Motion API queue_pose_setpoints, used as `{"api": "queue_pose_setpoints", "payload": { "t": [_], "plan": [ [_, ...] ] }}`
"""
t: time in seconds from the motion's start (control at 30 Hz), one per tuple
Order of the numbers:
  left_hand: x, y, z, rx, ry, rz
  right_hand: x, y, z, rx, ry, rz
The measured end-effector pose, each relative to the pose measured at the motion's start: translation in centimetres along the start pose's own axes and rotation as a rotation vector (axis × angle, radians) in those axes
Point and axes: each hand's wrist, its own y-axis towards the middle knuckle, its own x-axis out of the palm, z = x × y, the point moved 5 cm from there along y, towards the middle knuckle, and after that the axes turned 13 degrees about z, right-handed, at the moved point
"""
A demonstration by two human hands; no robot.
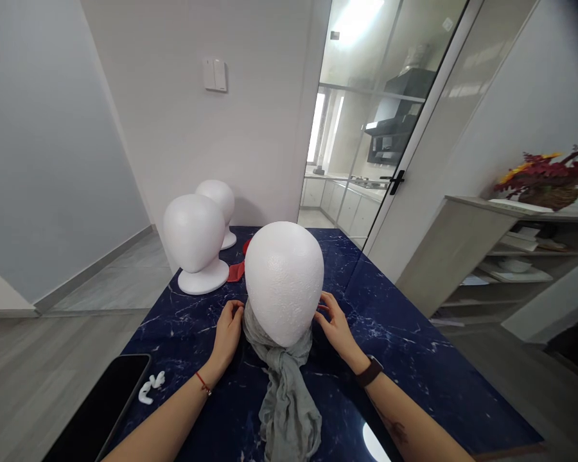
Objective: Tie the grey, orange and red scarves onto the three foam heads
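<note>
From my feed I see a white foam head [284,282] standing on the dark blue marbled table [414,359], right in front of the camera; a grey scarf [286,391] is wrapped around its neck, knotted at the front, with the tails hanging down toward me across the table.

My left hand [228,333] sits at the left side of the neck, fingers [235,309] curled in against the scarf there; they look drawn together on the cloth, though the foam head hides their tips, so I cannot tell whether they truly pinch it. A thin red string circles that wrist. My right hand [336,327] is at the right side of the neck, fingers [324,305] bent toward the scarf and partly hidden behind the head; again I cannot tell if they are clamped on the fabric or only touching it. A dark watch [368,371] is on that wrist.

Behind and to the left stand two more white foam heads, the nearer one [195,240] on its round base, the farther one [218,199] just behind it; a piece of red cloth [237,269] lies on the table between them and the head in front. At the near left corner lies a dark phone [103,404], with a small white object [150,388] just beside it.
</note>
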Motion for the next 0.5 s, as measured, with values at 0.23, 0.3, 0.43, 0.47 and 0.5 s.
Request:
{"api": "queue_pose_setpoints", "payload": {
  "t": [0.23,0.3,0.43,0.47,0.5],
  "plan": [
    [0.4,-0.5,1.0,0.009,-0.01,-0.075,1.2,-1.1,0.5,0.032,0.106,-0.193],
    [0.6,-0.6,1.2,0.019,-0.009,-0.101,1.5,-1.4,0.2,0.039,0.095,-0.212],
    [0.8,-0.7,0.9,0.066,0.027,-0.121,1.9,-1.4,-0.3,0.042,0.075,-0.199],
    [0.8,-0.6,0.8,0.078,0.032,-0.122,2.0,-1.4,-0.4,0.04,0.071,-0.195],
    [0.8,-0.6,0.7,0.089,0.033,-0.121,2.2,-1.4,-0.5,0.038,0.065,-0.19]
  ]
}}
